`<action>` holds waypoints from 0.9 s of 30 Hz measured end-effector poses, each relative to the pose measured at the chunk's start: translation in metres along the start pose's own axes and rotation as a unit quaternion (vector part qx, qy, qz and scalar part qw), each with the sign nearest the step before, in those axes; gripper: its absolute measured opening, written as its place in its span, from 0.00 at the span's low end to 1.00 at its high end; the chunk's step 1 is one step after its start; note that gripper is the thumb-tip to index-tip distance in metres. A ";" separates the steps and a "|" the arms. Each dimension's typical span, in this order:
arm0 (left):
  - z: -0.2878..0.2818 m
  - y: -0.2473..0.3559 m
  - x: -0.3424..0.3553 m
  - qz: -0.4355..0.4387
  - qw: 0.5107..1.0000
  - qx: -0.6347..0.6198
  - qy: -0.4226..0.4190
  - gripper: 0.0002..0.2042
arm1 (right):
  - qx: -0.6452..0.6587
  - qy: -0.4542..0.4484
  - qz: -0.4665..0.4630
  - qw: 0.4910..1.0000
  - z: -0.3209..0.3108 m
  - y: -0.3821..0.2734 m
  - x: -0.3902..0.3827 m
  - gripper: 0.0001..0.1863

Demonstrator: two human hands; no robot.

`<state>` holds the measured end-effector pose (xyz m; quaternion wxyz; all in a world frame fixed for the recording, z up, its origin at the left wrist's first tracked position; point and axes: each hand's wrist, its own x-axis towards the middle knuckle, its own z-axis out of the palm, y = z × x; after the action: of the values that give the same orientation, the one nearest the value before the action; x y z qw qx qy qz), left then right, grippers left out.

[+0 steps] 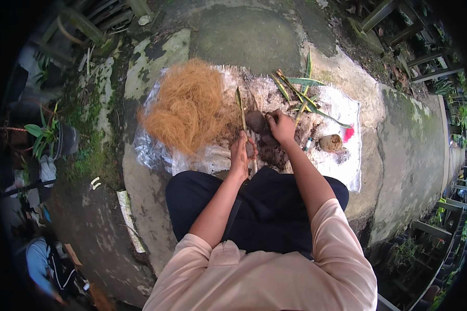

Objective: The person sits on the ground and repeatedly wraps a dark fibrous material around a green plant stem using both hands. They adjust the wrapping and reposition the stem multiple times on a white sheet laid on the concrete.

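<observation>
My left hand (pixel 239 158) is curled around the base of an upright snake plant leaf (pixel 241 111), with a dark lump partly showing between palm and fingers. My right hand (pixel 282 127) is closed, its fingertips against a dark brown clump of soil (pixel 256 122) just right of the leaf. More dark soil (pixel 271 154) lies below that hand. A large heap of orange-brown coconut fibre (pixel 184 106) sits to the left of my hands. Several yellow-edged snake plant leaves (pixel 308 103) lie beyond my right hand.
Under everything is a whitish woven sheet (pixel 347 168), spread on concrete. On its right are a small round tub (pixel 331 143), a small bottle-like item (pixel 308 144) and something pink-red (pixel 348 133). A potted plant (pixel 65 140) stands at left; another person (pixel 39 264) is at lower left.
</observation>
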<state>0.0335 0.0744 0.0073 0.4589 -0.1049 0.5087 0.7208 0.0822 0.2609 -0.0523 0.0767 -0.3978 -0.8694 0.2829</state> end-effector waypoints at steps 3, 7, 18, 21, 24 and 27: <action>-0.001 0.001 -0.001 0.006 1.000 0.009 -0.002 0.22 | 0.046 0.049 0.018 0.998 0.002 0.007 0.000 0.15; 0.002 0.005 -0.004 -0.001 1.000 0.013 -0.003 0.22 | 0.204 0.060 0.055 0.975 0.013 0.043 0.009 0.14; -0.004 0.004 -0.011 -0.007 1.000 0.011 -0.021 0.22 | 0.441 0.152 0.102 0.879 -0.040 0.024 -0.030 0.22; -0.008 0.000 -0.009 -0.007 0.999 0.010 -0.033 0.22 | 0.513 0.143 0.144 0.834 -0.066 0.002 -0.060 0.24; -0.009 -0.002 -0.008 -0.010 0.999 0.006 -0.047 0.21 | 0.596 0.070 0.164 0.783 -0.093 -0.017 -0.094 0.24; -0.014 -0.006 -0.008 -0.013 0.999 0.023 -0.041 0.19 | 0.584 0.055 0.203 0.784 -0.089 -0.014 -0.112 0.18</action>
<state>0.0385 0.0588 0.0018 0.4912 -0.0711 0.5047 0.7063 0.1805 0.2092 0.0390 0.2825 -0.4590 -0.4315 0.7234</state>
